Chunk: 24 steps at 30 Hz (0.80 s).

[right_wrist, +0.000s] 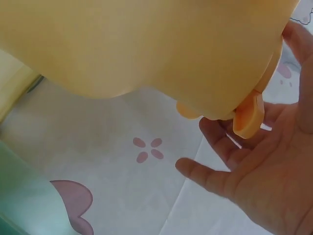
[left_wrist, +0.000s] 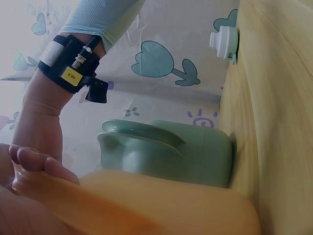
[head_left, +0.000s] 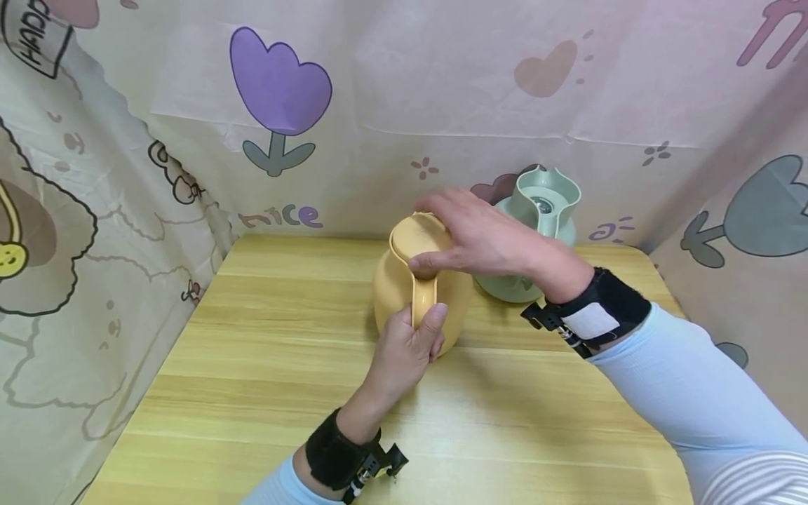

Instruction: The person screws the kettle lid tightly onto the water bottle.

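A yellow jug (head_left: 383, 291) stands upright on the wooden table, its handle facing me. My left hand (head_left: 404, 344) grips the handle (head_left: 423, 300), thumb lying along its side. Over the top, my right hand (head_left: 480, 235) holds the round yellow lid (head_left: 419, 235), thumb at the near edge and fingers reaching over the far rim. In the right wrist view, fingers of the right hand (right_wrist: 274, 171) lie around an orange-yellow tab (right_wrist: 249, 117) at the jug's top. Whether the lid is seated or loose, I cannot tell.
A pale green jug (head_left: 548, 193) stands behind and right of the yellow one, its top uncovered, partly hidden by my right arm. In the left wrist view a small white and green round piece (left_wrist: 225, 43) sits on the table (left_wrist: 279, 98). Printed cloth (head_left: 404, 84) hangs behind.
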Each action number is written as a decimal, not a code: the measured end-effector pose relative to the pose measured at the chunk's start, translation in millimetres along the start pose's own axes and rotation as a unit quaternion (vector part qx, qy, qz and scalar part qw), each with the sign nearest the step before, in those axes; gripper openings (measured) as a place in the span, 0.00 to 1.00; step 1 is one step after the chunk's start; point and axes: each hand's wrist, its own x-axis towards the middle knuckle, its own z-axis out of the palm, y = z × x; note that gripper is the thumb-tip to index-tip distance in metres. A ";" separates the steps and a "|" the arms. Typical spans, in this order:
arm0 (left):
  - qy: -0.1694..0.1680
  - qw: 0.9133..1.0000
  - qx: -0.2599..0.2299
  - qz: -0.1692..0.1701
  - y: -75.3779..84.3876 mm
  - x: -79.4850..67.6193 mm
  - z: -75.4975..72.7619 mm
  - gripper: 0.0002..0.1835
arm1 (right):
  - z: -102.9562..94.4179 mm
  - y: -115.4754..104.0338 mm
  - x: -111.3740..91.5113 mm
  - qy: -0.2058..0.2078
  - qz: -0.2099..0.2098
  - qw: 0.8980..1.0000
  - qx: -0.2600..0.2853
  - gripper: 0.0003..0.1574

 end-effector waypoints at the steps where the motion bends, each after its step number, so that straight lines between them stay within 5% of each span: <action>1: 0.000 1.000 -0.001 0.001 0.1 -0.2 0.1 0.23 | -0.6 -0.5 -0.5 -0.003 -0.006 1.000 0.003 0.47; 10: -0.002 1.000 -0.002 0.003 1.5 -0.3 1.7 0.23 | -5.5 -5.0 -2.5 -0.022 -0.030 0.999 0.013 0.36; 17: 0.003 1.000 0.003 -0.005 1.0 -0.6 1.0 0.22 | -2.2 -6.8 -2.5 -0.005 0.013 1.000 -0.015 0.40; 24: 0.007 1.000 0.004 -0.020 -0.6 -1.0 2.2 0.21 | -3.0 -4.9 -3.7 -0.011 -0.012 1.000 0.000 0.39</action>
